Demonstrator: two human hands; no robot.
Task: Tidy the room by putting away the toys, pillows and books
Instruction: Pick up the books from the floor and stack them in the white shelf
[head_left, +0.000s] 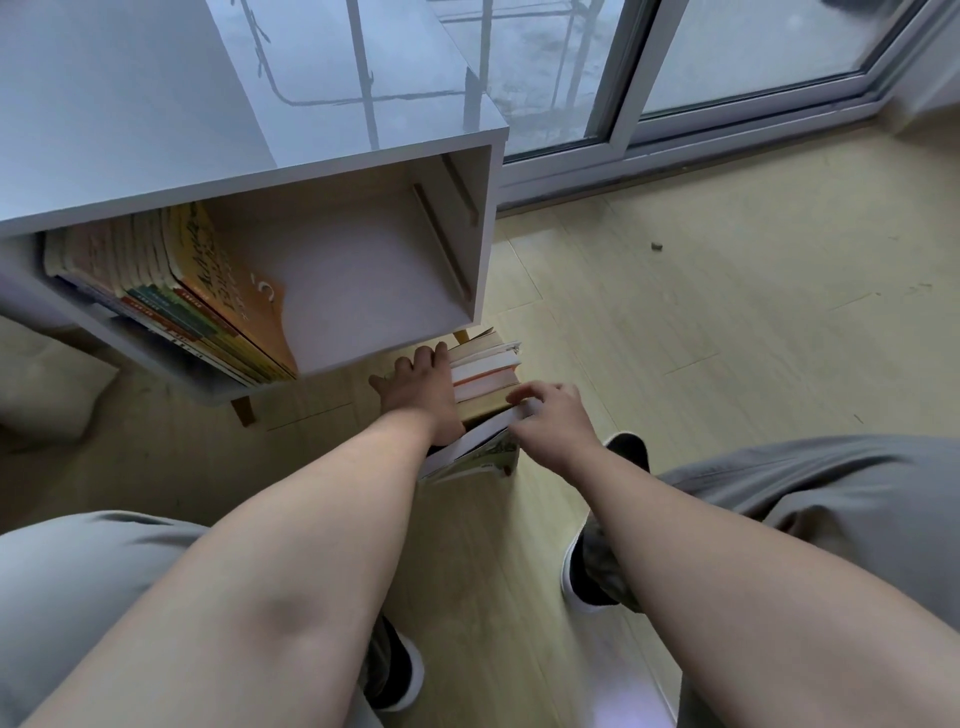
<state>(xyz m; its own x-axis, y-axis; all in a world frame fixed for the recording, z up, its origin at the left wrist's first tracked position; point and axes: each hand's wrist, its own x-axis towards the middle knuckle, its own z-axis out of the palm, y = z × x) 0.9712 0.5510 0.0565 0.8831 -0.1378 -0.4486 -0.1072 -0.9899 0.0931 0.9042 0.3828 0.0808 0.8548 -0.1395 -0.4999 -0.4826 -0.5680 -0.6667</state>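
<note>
A stack of books (485, 371) stood on the wooden floor (701, 322) just beside the lower right corner of a white shelf (482, 234). The left hand (422, 391) lay flat against the stack's left side, fingers straight and spread. The right hand (551, 422) gripped the stack from the near right, fingers curled over the page edges. More books (208, 299) leaned in a row in the left part of the shelf's open compartment.
</note>
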